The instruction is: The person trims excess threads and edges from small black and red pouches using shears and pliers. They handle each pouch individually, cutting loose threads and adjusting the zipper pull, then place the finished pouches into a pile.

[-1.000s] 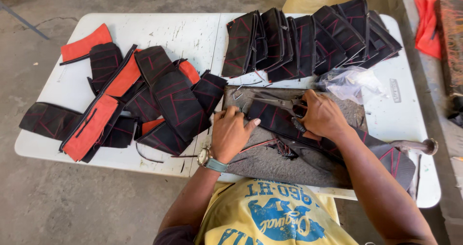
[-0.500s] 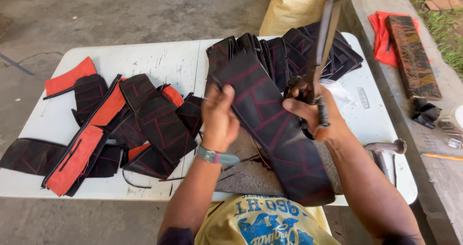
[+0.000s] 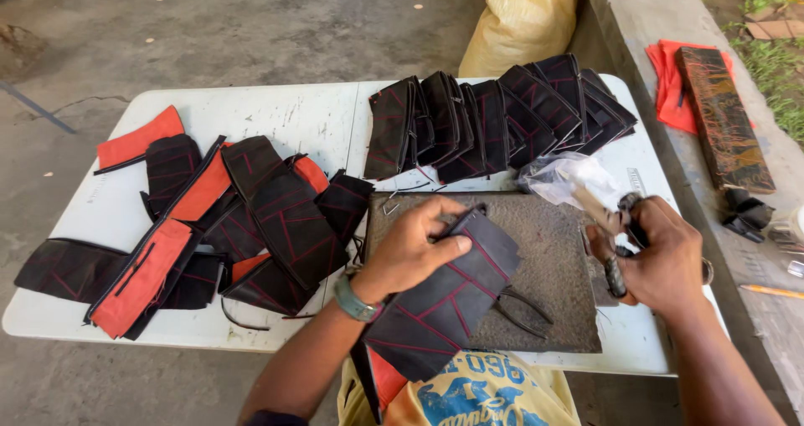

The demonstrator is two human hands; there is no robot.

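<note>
Diagonally across the grey, rough-textured rectangular slab (image 3: 553,250) lies a long black panel of flexible material stitched with red lines (image 3: 444,304), its long axis running from the upper right, near the slab's middle, down to the lower left, where it hangs over the near edge of the white tabletop (image 3: 318,120) toward the person's yellow shirt. An orange-red lining shows at its lower end. The left hand (image 3: 410,250) presses down on the panel's upper end, its grip closed over the top edge with the thumb lying along the surface. The right hand (image 3: 662,254), just right of the slab, has its grip wrapped shut around a dark metal hand tool with a pale handle (image 3: 615,242), held roughly upright. Black pliers (image 3: 519,304) rest on the slab, partly under the panel. Similar black and orange pieces lie heaped at left (image 3: 209,225); folded black ones stand in a row (image 3: 502,116) farther back.
</note>
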